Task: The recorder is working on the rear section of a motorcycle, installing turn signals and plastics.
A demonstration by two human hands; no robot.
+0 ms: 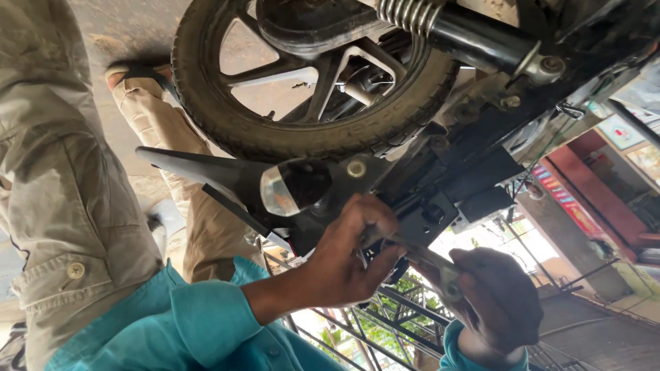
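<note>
Metal, grey and worn, is what lies between the two hands: a slim hand tool [427,260], probably pliers, though its kind cannot be told for certain. It is clasped at its lower end by the right hand [496,297], whose grip is closed around the handle. Its long axis runs slantwise, from that hand up and leftward to the black bracket [427,218] under the tail of the motorcycle. The tip of the tool is met there by the left hand [350,255], whose fingers [382,228] are pinched shut at the tool's upper end; whether a small part is also held between them cannot be told. The left hand is thus the nearer one to the bracket, with the right hand set lower and further out. Just left of the fingers a tail lamp [292,187] with a clear lens is mounted on the black mudguard [199,170]. Above these, the rear tyre [302,141] and a coiled shock spring [407,14] are seen. A second person's beige trouser leg [62,185] stands at the left.
</note>
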